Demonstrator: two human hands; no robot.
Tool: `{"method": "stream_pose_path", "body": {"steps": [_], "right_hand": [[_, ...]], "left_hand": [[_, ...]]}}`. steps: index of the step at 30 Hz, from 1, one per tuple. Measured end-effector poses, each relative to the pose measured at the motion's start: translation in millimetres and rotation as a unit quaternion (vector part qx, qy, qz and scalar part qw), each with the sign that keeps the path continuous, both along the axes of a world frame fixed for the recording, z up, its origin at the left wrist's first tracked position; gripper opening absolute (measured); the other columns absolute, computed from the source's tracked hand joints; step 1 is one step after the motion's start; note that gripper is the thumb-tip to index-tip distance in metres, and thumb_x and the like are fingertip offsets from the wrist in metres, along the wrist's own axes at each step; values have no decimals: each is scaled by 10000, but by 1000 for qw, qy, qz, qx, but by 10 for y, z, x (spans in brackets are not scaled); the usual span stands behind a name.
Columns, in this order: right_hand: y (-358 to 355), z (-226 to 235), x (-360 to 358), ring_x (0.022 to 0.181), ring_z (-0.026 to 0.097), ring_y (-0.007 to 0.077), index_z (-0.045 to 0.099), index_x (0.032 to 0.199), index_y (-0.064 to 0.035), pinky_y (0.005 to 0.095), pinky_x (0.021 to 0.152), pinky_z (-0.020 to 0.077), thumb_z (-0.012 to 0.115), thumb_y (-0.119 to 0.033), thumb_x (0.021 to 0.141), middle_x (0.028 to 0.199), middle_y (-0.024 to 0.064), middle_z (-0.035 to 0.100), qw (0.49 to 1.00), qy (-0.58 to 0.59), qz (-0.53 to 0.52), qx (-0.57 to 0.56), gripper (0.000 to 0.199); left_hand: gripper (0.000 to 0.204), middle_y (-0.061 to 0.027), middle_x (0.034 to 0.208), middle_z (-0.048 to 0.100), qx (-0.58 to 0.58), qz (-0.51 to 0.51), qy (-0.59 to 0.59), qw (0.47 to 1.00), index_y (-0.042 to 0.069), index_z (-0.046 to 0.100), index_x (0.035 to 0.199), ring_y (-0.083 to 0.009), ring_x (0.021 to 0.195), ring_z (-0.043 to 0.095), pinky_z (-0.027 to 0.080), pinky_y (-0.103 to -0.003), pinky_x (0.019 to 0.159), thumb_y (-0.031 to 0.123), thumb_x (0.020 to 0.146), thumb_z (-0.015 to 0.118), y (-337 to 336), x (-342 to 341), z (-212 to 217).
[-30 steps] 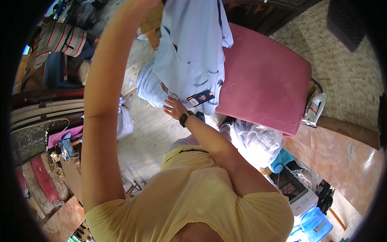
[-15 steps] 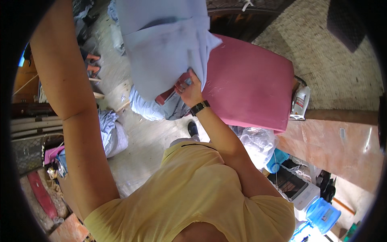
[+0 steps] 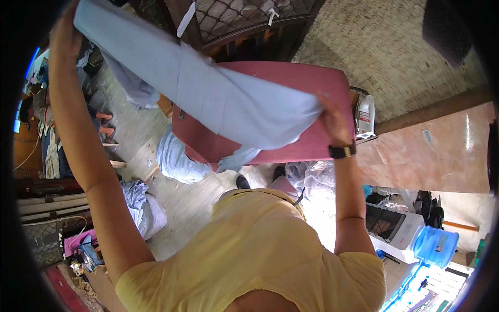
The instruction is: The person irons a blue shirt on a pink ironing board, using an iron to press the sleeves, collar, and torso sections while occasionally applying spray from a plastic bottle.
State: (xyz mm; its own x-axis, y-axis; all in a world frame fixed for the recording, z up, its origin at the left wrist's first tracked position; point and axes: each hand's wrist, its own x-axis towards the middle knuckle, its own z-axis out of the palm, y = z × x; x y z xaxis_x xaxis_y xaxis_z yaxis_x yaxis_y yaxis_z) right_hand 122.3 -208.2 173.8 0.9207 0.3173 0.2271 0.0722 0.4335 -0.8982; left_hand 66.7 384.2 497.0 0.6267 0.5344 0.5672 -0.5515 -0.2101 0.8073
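Note:
A long light blue-grey piece of cloth (image 3: 208, 93), looking like a garment, is stretched slantwise across the view. At its upper-left end my left hand (image 3: 65, 39) is raised high and closed on the cloth; its fingertips are partly hidden. My right hand (image 3: 335, 122), wearing a dark wristwatch, is closed at the other end, smeared by motion. The cloth hangs over a dark pink padded board (image 3: 312, 86), and a loose corner drops over the board's near edge. More pale blue cloth (image 3: 179, 158) hangs below the board's left end.
A white bottle (image 3: 365, 117) stands in a wire holder at the board's right end. Dark grille work (image 3: 228, 21) lies beyond. Another person (image 3: 44, 106) sits far left. Bundled cloth (image 3: 138, 208) lies on the floor; a white appliance (image 3: 397, 234) and blue water jug (image 3: 436, 247) stand lower right.
The cloth has swung from upright to a long slant across the board. My right hand has moved right, away from the board's left end, and more of the board shows there.

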Motion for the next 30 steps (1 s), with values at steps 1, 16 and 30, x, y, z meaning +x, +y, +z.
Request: {"method": "stream_pose_path", "body": {"steps": [1, 16, 30], "right_hand": [[-165, 279, 11, 1038, 618, 158, 672, 1037, -46, 312, 931, 477, 616, -220, 960, 1109, 77, 664, 999, 39, -32, 9, 198], [-1627, 1911, 770, 1023, 612, 203, 411, 1450, 30, 309, 948, 485, 466, 17, 923, 1347, 190, 543, 996, 13, 85, 21, 530], [-2360, 2069, 1647, 1071, 609, 146, 629, 1261, 16, 270, 955, 474, 635, 5, 909, 1222, 108, 654, 979, -105, -107, -135, 352]], "left_hand": [[346, -80, 1150, 673, -18, 23, 17, 999, 49, 651, 1231, -210, 1030, 632, 490, -333, 882, 255, 955, 616, -148, 26, -141], [310, -30, 1067, 683, 63, -30, 15, 997, 52, 639, 1202, -139, 964, 649, 511, -259, 887, 221, 944, 672, -910, 661, -703], [286, 22, 1038, 696, 91, -65, 178, 978, 142, 722, 1173, -81, 927, 614, 483, -244, 856, 250, 908, 721, -1984, 623, -1264]]}}
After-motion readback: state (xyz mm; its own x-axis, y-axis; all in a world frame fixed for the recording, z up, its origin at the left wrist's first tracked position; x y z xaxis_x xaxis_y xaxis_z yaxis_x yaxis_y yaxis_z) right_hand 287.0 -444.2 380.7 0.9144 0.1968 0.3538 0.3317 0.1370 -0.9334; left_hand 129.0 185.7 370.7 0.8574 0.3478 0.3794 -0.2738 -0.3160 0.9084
